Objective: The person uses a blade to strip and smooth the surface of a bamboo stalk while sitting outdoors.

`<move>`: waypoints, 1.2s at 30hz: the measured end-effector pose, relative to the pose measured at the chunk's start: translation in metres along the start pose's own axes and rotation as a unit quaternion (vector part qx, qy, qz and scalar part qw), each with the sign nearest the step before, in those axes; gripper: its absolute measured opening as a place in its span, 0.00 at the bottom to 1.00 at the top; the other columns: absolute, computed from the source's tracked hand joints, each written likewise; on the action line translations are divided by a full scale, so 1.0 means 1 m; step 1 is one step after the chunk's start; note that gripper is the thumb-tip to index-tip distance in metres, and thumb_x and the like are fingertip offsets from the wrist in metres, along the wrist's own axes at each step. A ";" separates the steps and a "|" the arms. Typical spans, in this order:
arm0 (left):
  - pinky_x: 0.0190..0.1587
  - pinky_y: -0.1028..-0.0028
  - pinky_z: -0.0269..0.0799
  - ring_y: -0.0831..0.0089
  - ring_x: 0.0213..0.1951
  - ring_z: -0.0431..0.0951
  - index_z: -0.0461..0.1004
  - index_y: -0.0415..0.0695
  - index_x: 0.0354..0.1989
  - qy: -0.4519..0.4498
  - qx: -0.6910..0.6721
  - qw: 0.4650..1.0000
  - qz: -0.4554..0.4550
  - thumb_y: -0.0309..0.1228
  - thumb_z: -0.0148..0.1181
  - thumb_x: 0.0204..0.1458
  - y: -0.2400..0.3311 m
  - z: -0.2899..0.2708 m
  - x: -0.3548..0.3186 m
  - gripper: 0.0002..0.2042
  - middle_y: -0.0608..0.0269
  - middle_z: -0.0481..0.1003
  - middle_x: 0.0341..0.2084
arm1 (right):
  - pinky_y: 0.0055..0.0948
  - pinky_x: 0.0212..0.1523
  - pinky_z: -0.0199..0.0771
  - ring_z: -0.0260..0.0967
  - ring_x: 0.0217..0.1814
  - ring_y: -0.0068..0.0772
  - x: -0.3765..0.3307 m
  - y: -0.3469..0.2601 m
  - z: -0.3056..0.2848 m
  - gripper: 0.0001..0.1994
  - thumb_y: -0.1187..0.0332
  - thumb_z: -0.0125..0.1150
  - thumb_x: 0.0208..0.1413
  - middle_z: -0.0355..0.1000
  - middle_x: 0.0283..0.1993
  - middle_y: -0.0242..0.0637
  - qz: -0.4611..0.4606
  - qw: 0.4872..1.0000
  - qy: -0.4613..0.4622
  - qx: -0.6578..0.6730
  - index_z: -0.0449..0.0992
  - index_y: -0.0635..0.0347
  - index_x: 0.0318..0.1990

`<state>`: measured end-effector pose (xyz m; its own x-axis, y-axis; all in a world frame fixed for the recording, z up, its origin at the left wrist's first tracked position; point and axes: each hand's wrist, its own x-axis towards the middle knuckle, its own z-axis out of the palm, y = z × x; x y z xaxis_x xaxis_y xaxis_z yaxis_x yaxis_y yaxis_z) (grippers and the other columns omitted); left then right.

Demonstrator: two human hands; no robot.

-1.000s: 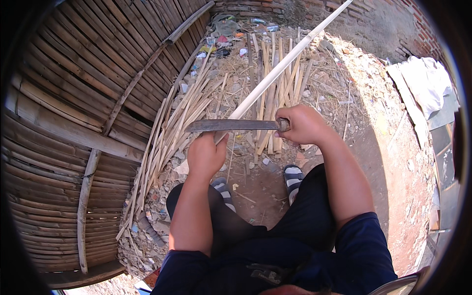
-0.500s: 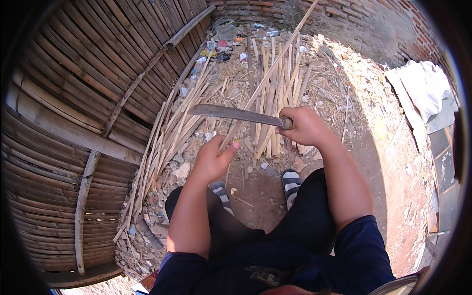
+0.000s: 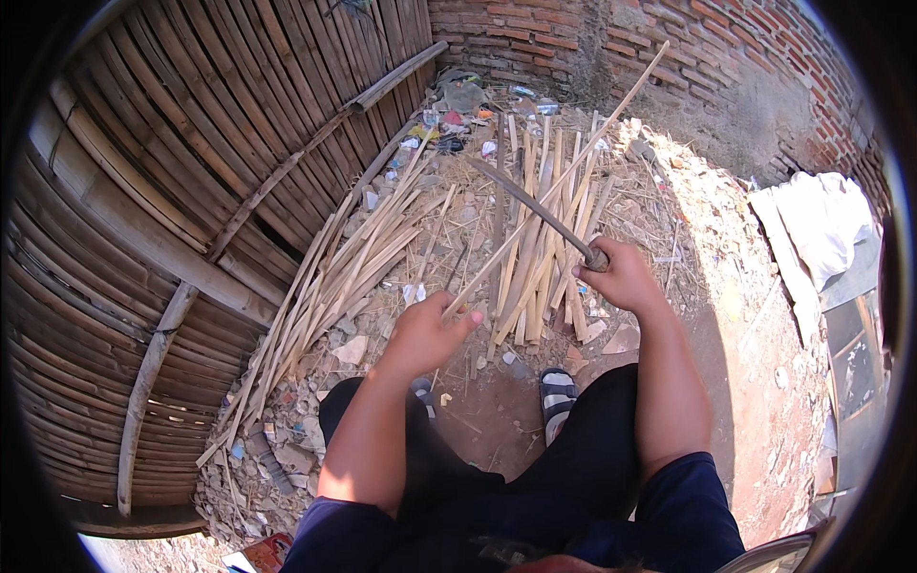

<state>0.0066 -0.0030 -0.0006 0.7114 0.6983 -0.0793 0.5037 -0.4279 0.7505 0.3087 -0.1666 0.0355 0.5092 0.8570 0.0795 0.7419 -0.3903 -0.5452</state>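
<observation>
On the far left I see a wall of dark bamboo slats [image 3: 191,162]. Along its foot lies a loose heap of pale, thin strips [image 3: 330,277] on rubble. Next comes the person's left hand [image 3: 425,334], closed around the lower end of a long, thin strip [image 3: 621,103], which slants up and rightward, its far tip showing against a brick wall [image 3: 535,40]. Behind that strip, a bundle of split lengths [image 3: 543,286] lies on the ground. From my view the blade of a long knife [image 3: 559,227] crosses the held strip, pointing up and left; I cannot tell whether they touch. Below, a striped sandal [image 3: 557,401] shows beside a dark trouser leg. Right of the knife, the right hand [image 3: 621,275] is clamped on its handle, well apart from the left. At the far right, white sheeting [image 3: 826,224] lies in sunlight.
</observation>
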 end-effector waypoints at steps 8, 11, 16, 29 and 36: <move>0.44 0.55 0.78 0.50 0.39 0.86 0.81 0.36 0.48 0.083 0.073 0.993 0.037 0.57 0.69 0.58 -0.025 0.007 0.006 0.30 0.43 0.83 0.32 | 0.51 0.44 0.78 0.80 0.41 0.60 -0.008 -0.055 0.019 0.19 0.53 0.78 0.52 0.80 0.33 0.50 -0.121 0.980 -0.131 -0.086 0.83 0.57 0.43; 0.45 0.53 0.80 0.46 0.39 0.86 0.80 0.32 0.51 0.050 0.080 0.996 0.008 0.57 0.69 0.57 0.000 -0.008 -0.001 0.33 0.40 0.83 0.32 | 0.50 0.44 0.78 0.80 0.41 0.59 -0.004 -0.029 0.015 0.20 0.53 0.78 0.52 0.80 0.33 0.49 -0.075 0.995 -0.060 -0.030 0.83 0.58 0.43; 0.41 0.55 0.79 0.48 0.34 0.86 0.81 0.38 0.44 0.090 0.102 0.991 0.005 0.55 0.71 0.57 0.003 -0.006 -0.002 0.27 0.48 0.82 0.25 | 0.47 0.50 0.79 0.82 0.46 0.57 0.007 0.012 0.002 0.24 0.53 0.79 0.52 0.82 0.41 0.54 0.052 0.998 0.027 0.009 0.83 0.61 0.49; 0.44 0.50 0.77 0.43 0.40 0.84 0.81 0.41 0.44 0.146 0.158 0.975 0.060 0.42 0.67 0.60 -0.014 -0.001 0.000 0.15 0.45 0.83 0.32 | 0.51 0.47 0.78 0.80 0.46 0.57 -0.003 -0.040 0.018 0.21 0.52 0.77 0.53 0.81 0.38 0.50 -0.070 0.986 -0.131 -0.075 0.82 0.59 0.44; 0.44 0.50 0.76 0.43 0.40 0.83 0.81 0.41 0.45 0.127 0.144 0.979 0.065 0.41 0.67 0.60 0.000 -0.001 0.000 0.15 0.46 0.83 0.34 | 0.47 0.52 0.78 0.80 0.48 0.57 0.010 0.026 0.002 0.25 0.54 0.78 0.53 0.81 0.43 0.57 0.065 0.996 0.041 0.055 0.83 0.65 0.49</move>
<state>0.0062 -0.0022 0.0000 0.6518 0.7320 0.1982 0.5601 -0.6409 0.5249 0.3323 -0.1672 0.0210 0.6357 0.7690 0.0673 0.6172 -0.4540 -0.6426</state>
